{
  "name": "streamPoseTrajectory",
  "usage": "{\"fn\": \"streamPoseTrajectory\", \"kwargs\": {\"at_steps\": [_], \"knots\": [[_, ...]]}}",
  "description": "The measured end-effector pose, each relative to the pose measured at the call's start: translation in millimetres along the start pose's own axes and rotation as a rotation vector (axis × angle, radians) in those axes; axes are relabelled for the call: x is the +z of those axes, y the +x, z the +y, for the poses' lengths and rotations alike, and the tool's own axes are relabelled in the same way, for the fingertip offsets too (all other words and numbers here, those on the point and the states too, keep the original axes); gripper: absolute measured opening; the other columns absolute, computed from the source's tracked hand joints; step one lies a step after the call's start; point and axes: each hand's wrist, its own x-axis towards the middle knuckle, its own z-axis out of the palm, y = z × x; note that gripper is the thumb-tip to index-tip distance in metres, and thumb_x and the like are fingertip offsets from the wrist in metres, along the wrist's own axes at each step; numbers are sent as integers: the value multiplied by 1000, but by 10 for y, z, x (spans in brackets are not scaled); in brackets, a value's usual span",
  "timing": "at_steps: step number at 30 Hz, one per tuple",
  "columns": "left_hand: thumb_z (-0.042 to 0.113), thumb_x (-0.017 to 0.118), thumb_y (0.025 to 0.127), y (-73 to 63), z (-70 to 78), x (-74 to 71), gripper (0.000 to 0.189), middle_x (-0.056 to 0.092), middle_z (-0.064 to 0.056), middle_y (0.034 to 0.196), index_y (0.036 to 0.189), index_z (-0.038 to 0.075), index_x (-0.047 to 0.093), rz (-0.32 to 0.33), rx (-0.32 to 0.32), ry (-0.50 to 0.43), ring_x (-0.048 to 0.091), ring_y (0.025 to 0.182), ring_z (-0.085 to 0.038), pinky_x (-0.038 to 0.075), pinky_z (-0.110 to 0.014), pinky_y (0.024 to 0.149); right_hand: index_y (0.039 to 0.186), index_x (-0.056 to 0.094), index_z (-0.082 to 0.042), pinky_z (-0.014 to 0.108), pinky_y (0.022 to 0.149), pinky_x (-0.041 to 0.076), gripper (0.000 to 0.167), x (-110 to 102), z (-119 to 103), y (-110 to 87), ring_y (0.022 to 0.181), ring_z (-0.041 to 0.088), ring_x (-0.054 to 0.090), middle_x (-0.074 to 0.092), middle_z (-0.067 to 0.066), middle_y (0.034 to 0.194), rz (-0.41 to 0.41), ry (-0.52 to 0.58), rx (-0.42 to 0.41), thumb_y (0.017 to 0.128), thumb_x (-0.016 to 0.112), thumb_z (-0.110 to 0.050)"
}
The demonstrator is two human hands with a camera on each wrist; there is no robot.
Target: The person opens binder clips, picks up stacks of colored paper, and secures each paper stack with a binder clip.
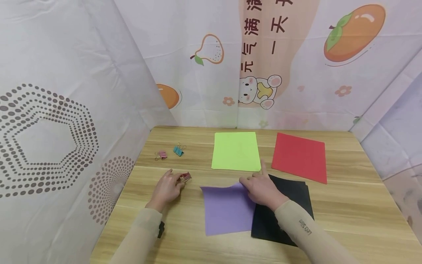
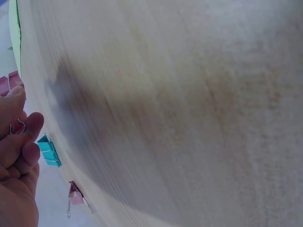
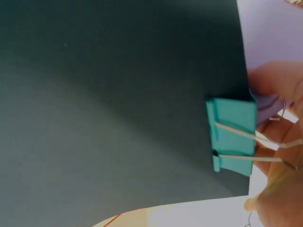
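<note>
Near the table's left side my left hand (image 1: 167, 187) pinches a dark pink binder clip (image 1: 186, 177) between thumb and fingers; a wire handle shows by the fingers in the left wrist view. My right hand (image 1: 262, 189) pinches the upper right corner of a purple sheet (image 1: 227, 211), whose top edge curls up. Its index finger points away toward the lime-green paper (image 1: 235, 151). Beside and partly under the right forearm lies black paper (image 1: 271, 222). In the right wrist view a teal binder clip (image 3: 232, 135) bites the black paper's edge, right beside that hand.
Two loose binder clips, one pink (image 1: 161, 154) and one teal (image 1: 178, 150), lie at the back left of the wooden table (image 1: 191, 242). Red paper (image 1: 300, 157) lies at the back right. Printed curtains (image 1: 197, 95) hang behind and along the left side.
</note>
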Motion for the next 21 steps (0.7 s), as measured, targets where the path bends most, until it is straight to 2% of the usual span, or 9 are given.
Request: {"fn": "streamPoseTrajectory", "kwargs": {"at_steps": [4, 7, 11, 14, 16, 18, 21], "knots": [[12, 76, 91, -5, -9, 15, 25, 77, -14, 104, 112, 0, 72, -1, -10, -4, 54, 132, -45, 34, -54, 118, 83, 51, -16, 80, 112, 14, 28, -9, 9, 18, 71, 25, 63, 62, -1, 67, -57, 48, 24, 76, 75, -3], [12, 76, 91, -5, -8, 17, 27, 77, -15, 104, 114, 0, 71, 1, -6, -1, 54, 132, -45, 34, -54, 118, 80, 52, -17, 81, 110, 15, 27, -23, 12, 34, 70, 23, 63, 59, -3, 66, -79, 71, 29, 78, 75, -2], [13, 76, 91, -6, -9, 15, 28, 77, -15, 104, 115, 0, 71, 6, 0, 0, 55, 131, -45, 35, -54, 117, 77, 51, -18, 82, 107, 21, 30, -48, 16, 53, 68, 20, 62, 53, -5, 65, -86, 94, 17, 78, 75, 0], [12, 76, 90, -8, -13, 16, 28, 77, -15, 104, 115, -1, 71, 9, 5, -3, 57, 129, -44, 34, -54, 118, 79, 54, -17, 79, 104, 32, 29, -69, 19, 64, 70, 18, 62, 53, -5, 70, -88, 130, 12, 79, 77, -1], [12, 76, 90, -7, -16, 18, 28, 77, -15, 103, 114, -1, 71, 11, 9, -4, 59, 127, -42, 34, -53, 118, 83, 57, -15, 66, 98, 47, 26, -80, 23, 70, 71, 16, 60, 54, -4, 75, -97, 172, 11, 81, 79, -2], [12, 77, 90, -5, -19, 20, 27, 77, -15, 102, 114, -1, 71, 12, 16, -2, 62, 123, -40, 34, -53, 118, 86, 59, -13, 49, 84, 56, 23, -93, 28, 72, 71, 15, 57, 55, -2, 79, -116, 218, 21, 83, 79, -2], [12, 77, 90, -1, -26, 27, 27, 77, -15, 101, 114, -1, 71, 13, 19, -2, 64, 121, -39, 34, -52, 118, 88, 58, -12, 33, 65, 49, 21, -107, 37, 83, 70, 14, 51, 56, -2, 81, -152, 286, 43, 85, 76, -1]]}}
